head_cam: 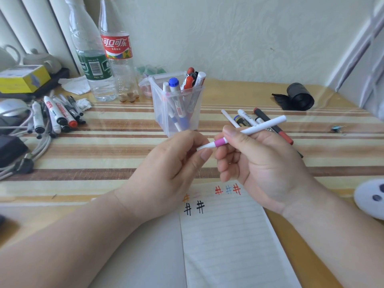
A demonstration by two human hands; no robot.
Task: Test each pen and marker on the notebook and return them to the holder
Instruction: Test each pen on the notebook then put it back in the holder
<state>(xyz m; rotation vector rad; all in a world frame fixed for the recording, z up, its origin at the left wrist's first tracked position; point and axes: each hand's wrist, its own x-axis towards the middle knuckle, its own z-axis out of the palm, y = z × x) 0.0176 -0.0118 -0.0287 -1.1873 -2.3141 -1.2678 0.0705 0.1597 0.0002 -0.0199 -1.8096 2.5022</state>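
Note:
Both hands hold one white pen with a pink band [262, 125] above the notebook. My right hand [261, 163] grips its barrel. My left hand [176, 161] pinches its white cap end. The open lined notebook [228, 242] lies below, with several hash marks in black, orange, red and blue along its top. The clear plastic holder [176, 104] stands behind my hands with several markers in it. A few loose pens and markers [245, 118] lie to the right of the holder, partly hidden by my right hand.
A pile of markers [56, 115] and grey cables [27, 154] lie at the left. Two plastic bottles [104, 59] stand behind the holder. A black roll [299, 96] sits at the back right, a binder clip [338, 128] further right, and a white round object [369, 198] at the right edge.

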